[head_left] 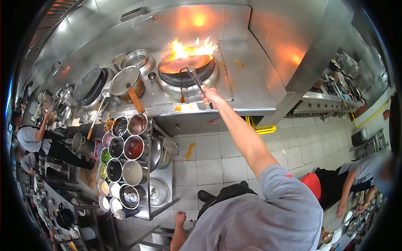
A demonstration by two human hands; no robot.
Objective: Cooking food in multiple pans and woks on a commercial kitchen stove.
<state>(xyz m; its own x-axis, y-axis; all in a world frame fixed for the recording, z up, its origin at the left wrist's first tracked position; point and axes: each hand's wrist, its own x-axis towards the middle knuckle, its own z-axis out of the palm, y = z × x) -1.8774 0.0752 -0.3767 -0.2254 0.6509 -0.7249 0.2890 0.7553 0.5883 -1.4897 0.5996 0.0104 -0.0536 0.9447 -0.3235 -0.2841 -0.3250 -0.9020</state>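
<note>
My right hand (209, 95) is stretched forward, closed around the dark handle of a metal pan gripper (195, 77). The tool's hooked end meets the near rim of a wok (185, 64), which sits tilted on a round burner (176, 84). Tall orange flames (188, 50) rise behind and over the wok's far rim. Glare hides what the wok holds. Low at my side, my left hand (180, 218) is curled into a fist, with nothing visible in it.
A strainer with a wooden handle (135, 99) rests over a pot (138, 89) left of the burner. Several steel containers of sauces (134, 147) stand on a rack to my left. A co-worker (355, 178) works at the right; others (34, 138) stand far left.
</note>
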